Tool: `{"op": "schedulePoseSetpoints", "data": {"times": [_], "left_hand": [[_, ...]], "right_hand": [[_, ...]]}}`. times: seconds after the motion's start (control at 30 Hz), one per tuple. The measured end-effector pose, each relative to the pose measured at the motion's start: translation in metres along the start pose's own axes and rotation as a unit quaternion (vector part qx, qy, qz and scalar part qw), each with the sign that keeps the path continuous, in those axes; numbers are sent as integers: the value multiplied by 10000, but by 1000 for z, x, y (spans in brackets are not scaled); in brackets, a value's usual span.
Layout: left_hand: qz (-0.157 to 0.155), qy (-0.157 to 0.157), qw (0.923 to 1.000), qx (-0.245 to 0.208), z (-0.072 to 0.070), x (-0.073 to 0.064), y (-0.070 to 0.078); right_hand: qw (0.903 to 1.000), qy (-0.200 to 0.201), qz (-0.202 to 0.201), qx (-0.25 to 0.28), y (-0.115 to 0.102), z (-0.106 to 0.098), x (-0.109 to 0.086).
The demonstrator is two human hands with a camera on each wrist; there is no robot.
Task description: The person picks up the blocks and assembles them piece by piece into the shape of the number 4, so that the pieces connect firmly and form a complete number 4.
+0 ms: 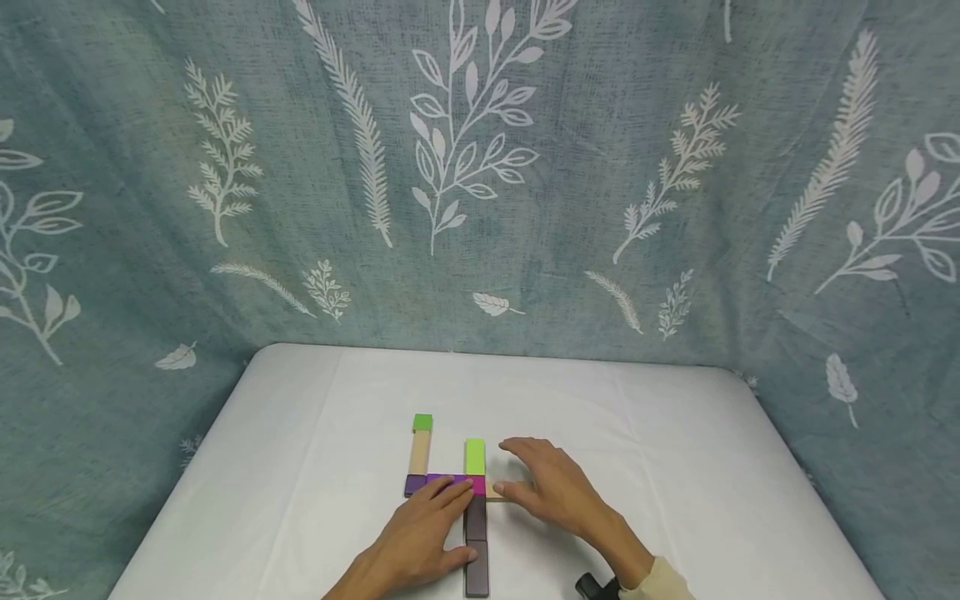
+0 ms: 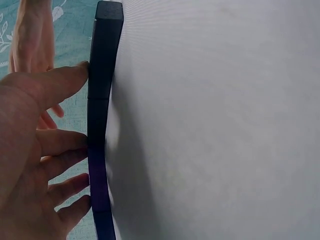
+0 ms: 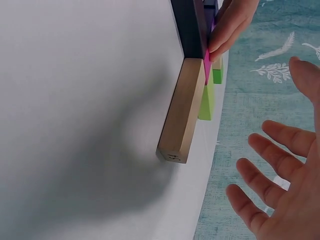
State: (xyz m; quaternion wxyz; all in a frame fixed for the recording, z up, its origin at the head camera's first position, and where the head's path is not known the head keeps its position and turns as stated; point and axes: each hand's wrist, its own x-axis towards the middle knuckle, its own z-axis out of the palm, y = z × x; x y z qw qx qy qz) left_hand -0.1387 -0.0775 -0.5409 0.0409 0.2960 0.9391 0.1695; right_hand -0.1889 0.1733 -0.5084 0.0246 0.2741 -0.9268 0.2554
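Coloured wooden blocks lie joined end to end and side by side on the white table. My left hand (image 1: 420, 533) rests with extended fingers on the purple block (image 1: 444, 478) and magenta block (image 1: 477, 486), its thumb touching the nearer dark block (image 1: 477, 575). Another dark block (image 1: 476, 518) lies beyond that one. Just right of the magenta block, my right hand (image 1: 558, 487) hovers with fingers spread, holding nothing. Below it, a plain wood block (image 3: 181, 112) sticks out to the right, partly hidden in the head view. A lime block (image 1: 475, 457) extends away from the magenta one.
On the left, a dark purple block (image 1: 416, 485), a plain wood block (image 1: 421, 452) and a green block (image 1: 423, 422) form a line running away from me. A black object (image 1: 596, 586) shows by the right wrist. Behind the table (image 1: 360, 383) hangs a leaf-patterned cloth (image 1: 420, 300).
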Motion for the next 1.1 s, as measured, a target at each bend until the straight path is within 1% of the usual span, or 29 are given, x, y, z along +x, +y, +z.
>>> {"op": "schedulePoseSetpoints", "data": {"times": [0.2, 0.47, 0.57, 0.7, 0.87, 0.97, 1.1], "left_hand": [[2, -24, 10000, 46, 1, 0, -1], [88, 111, 9998, 136, 2, -2, -4], [100, 137, 9997, 149, 1, -2, -4], [127, 169, 9996, 162, 1, -2, -5], [101, 171, 9996, 176, 1, -3, -5], [87, 161, 9997, 179, 2, -4, -5], [98, 150, 9997, 154, 3, -5, -5]], "right_hand": [[9998, 103, 115, -133, -4, 1, -13], [9992, 137, 176, -332, -10, -1, -29], [9987, 229, 156, -423, -13, -2, -35], [9968, 364, 15, -710, -16, -3, -43], [9888, 680, -479, -1236, -19, -2, -53], [9804, 946, -796, -1534, -19, -1, -57], [9676, 1286, -1037, -1909, -17, 2, -61]]}}
